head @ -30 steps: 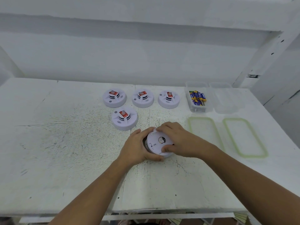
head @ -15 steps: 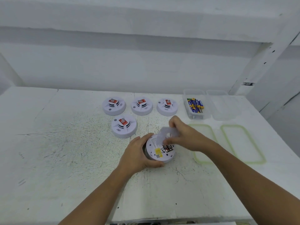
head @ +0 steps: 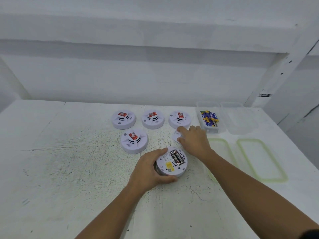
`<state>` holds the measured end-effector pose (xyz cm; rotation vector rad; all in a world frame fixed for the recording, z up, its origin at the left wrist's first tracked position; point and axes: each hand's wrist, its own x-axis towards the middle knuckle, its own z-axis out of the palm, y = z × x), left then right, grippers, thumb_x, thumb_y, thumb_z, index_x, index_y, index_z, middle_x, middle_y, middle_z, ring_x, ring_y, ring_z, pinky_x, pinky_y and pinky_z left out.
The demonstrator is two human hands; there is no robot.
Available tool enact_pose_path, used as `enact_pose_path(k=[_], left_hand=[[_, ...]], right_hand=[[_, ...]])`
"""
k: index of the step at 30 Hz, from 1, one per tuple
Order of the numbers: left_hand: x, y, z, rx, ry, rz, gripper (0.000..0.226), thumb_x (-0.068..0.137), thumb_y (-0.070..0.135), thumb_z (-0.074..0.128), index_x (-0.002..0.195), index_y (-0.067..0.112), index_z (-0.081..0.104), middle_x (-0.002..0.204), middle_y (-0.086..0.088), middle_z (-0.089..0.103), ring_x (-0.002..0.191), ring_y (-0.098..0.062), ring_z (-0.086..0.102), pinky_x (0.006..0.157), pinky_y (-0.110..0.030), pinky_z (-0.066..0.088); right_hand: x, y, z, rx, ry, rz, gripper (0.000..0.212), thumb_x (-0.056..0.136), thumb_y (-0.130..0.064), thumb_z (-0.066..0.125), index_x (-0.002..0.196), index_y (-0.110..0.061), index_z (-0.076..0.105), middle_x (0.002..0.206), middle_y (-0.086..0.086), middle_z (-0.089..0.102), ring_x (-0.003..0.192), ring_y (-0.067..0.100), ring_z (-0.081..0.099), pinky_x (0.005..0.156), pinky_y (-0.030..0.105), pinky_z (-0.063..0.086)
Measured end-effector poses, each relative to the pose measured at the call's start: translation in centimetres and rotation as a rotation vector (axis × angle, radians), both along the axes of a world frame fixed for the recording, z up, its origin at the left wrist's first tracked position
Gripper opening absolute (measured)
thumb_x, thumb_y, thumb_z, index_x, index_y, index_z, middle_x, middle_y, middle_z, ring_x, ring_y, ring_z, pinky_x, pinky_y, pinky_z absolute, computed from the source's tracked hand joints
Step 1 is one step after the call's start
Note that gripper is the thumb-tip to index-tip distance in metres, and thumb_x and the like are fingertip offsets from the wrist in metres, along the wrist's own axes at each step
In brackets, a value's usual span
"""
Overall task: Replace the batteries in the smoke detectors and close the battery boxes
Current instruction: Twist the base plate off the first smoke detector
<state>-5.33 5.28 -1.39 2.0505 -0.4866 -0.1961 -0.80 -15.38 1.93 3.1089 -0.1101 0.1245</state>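
A white smoke detector (head: 172, 162) lies upside down near the middle of the table, its battery bay open and two black batteries (head: 177, 158) showing inside. My left hand (head: 150, 169) grips its left rim. The round white back cover (head: 177, 136) is down on the table just beyond it, pinched between thumb and fingers of my right hand (head: 194, 140). A clear box of blue and yellow batteries (head: 209, 118) stands behind my right hand.
Several more detectors stand face up: three in a back row (head: 123, 119) (head: 152, 119) (head: 179, 119) and one in front (head: 134, 140). An empty clear box (head: 239, 118) sits at the back right. Two green-rimmed lids (head: 222, 152) (head: 261, 159) lie on the right.
My right hand lifted the back cover off the upturned detector and carried it away and back to the table. The battery bay now shows. My left hand stayed on the detector.
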Motion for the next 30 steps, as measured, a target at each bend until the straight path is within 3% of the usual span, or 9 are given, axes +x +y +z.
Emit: enact_pose_path(k=[2,6,9,11,13,18,23,27,30], left_hand=[[0.1,0.1,-0.1,0.001,-0.008,0.001,0.094,0.043,0.061,0.088,0.128,0.036,0.054,0.124,0.024,0.055,0.114,0.002,0.051,0.098,-0.034,0.049],[0.1,-0.1,0.0,0.017,-0.044,0.004,0.094,0.044,0.058,0.089,0.128,0.035,0.054,0.124,0.025,0.055,0.113,0.004,0.051,0.097,-0.032,0.049],[0.1,-0.3,-0.1,0.04,-0.071,0.013,0.094,0.044,0.062,0.086,0.128,0.036,0.053,0.125,0.022,0.056,0.111,0.002,0.052,0.096,-0.031,0.049],[0.1,-0.6,0.0,0.051,-0.096,0.023,0.094,0.045,0.063,0.084,0.129,0.035,0.053,0.122,0.021,0.057,0.107,0.001,0.054,0.093,-0.029,0.05],[0.3,-1.0,0.2,0.063,-0.136,0.031,0.093,0.047,0.062,0.084,0.129,0.031,0.054,0.118,0.02,0.058,0.102,0.002,0.054,0.091,-0.025,0.049],[0.9,-1.9,0.6,0.076,-0.137,0.026,0.091,0.052,0.054,0.087,0.132,0.026,0.052,0.114,0.021,0.055,0.099,0.004,0.048,0.083,-0.004,0.034],[1.3,-2.9,0.5,0.087,-0.113,0.04,0.094,0.051,0.06,0.082,0.133,0.027,0.05,0.119,0.016,0.06,0.104,-0.001,0.054,0.09,-0.021,0.047],[1.2,-3.1,0.7,0.07,-0.115,0.044,0.092,0.055,0.053,0.084,0.135,0.024,0.05,0.114,0.015,0.059,0.098,0.001,0.051,0.079,-0.002,0.035],[1.2,-3.1,0.7,0.07,-0.142,0.06,0.091,0.057,0.053,0.084,0.136,0.025,0.048,0.115,0.014,0.058,0.098,0.002,0.048,0.078,-0.004,0.032]], right_hand=[[0.0,-0.1,-0.2,-0.078,0.012,0.014,0.039,0.096,-0.041,0.038,0.131,-0.026,0.049,0.12,0.011,0.054,0.11,0.027,0.046,0.088,0.037,0.034],[0.0,-0.1,0.0,-0.028,0.09,0.016,0.04,0.097,-0.04,0.039,0.13,-0.024,0.053,0.121,0.011,0.05,0.113,0.027,0.042,0.09,0.037,0.034],[-0.5,-0.2,0.6,0.302,0.059,0.034,0.032,0.096,-0.028,0.049,0.124,-0.016,0.059,0.114,0.012,0.049,0.106,0.023,0.046,0.085,0.03,0.037],[-1.2,0.0,1.6,0.549,0.005,0.087,0.019,0.093,-0.016,0.053,0.107,-0.013,0.065,0.1,0.006,0.054,0.086,0.012,0.051,0.072,0.02,0.037],[-2.0,0.4,2.6,0.647,0.032,0.137,0.015,0.088,-0.009,0.054,0.093,-0.013,0.068,0.086,-0.001,0.058,0.069,0.003,0.049,0.062,0.016,0.036],[-3.1,1.1,3.3,0.466,0.13,0.199,0.016,0.087,-0.009,0.054,0.096,-0.011,0.067,0.085,-0.003,0.049,0.074,0.01,0.047,0.064,0.018,0.035],[-2.5,1.2,3.6,0.402,0.171,0.18,0.009,0.088,-0.013,0.052,0.094,-0.012,0.058,0.087,-0.001,0.046,0.078,0.015,0.047,0.063,0.021,0.035],[-1.9,1.4,3.8,0.356,0.213,0.176,0.005,0.086,-0.015,0.053,0.083,-0.015,0.048,0.084,0.001,0.047,0.076,0.017,0.047,0.064,0.025,0.037],[-1.8,1.5,3.9,0.378,0.207,0.187,0.013,0.084,-0.016,0.053,0.079,-0.014,0.042,0.076,0.001,0.047,0.069,0.017,0.044,0.06,0.028,0.036]])
